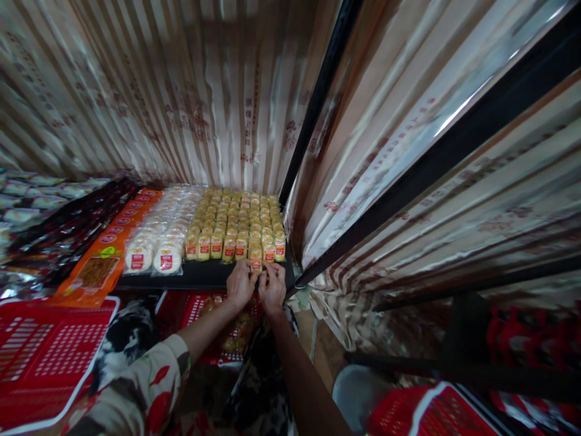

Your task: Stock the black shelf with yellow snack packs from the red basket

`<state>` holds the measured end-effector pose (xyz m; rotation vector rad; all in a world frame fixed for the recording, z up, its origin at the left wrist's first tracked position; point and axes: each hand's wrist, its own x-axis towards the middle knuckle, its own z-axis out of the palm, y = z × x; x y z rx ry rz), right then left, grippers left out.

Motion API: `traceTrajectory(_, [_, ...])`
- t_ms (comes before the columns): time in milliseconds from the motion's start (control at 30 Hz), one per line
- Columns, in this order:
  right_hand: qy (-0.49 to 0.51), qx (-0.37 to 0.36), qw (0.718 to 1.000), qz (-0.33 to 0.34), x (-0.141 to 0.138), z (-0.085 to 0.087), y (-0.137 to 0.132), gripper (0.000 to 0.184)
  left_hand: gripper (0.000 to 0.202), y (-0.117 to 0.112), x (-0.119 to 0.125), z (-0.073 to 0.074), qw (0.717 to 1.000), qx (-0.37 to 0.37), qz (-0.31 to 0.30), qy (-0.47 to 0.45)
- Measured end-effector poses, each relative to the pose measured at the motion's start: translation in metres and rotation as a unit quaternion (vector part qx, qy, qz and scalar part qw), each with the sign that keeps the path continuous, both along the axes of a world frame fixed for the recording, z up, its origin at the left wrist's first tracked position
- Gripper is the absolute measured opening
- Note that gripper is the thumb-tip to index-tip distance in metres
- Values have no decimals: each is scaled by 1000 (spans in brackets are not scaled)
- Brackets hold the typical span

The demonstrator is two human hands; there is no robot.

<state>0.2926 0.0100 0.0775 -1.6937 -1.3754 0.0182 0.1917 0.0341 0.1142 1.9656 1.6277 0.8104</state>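
Both my hands meet at the front edge of a dark shelf (200, 275). My left hand (240, 283) and my right hand (272, 287) pinch together on one small yellow packaged cake (256, 259) with a red label. It stands at the front of several rows of the same yellow cakes (236, 218). To their left lie round white cakes in clear wrap (158, 239) with red labels.
Orange snack packets (106, 251) and dark packets (59, 236) lie further left on the shelf. A red plastic basket (40, 357) is at lower left, another (209, 315) sits below my hands. A black post (318, 103) and striped foil sheeting (431, 151) close the right side.
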Motion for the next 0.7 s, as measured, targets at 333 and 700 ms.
traceTrajectory(333, [41, -19, 999, -2, 3, -2, 3, 41, 17, 11, 2, -5, 999, 15, 0, -34])
traceTrajectory(700, [-18, -8, 1000, -14, 2, 2, 6, 48, 2, 17, 2, -9, 997, 53, -26, -41])
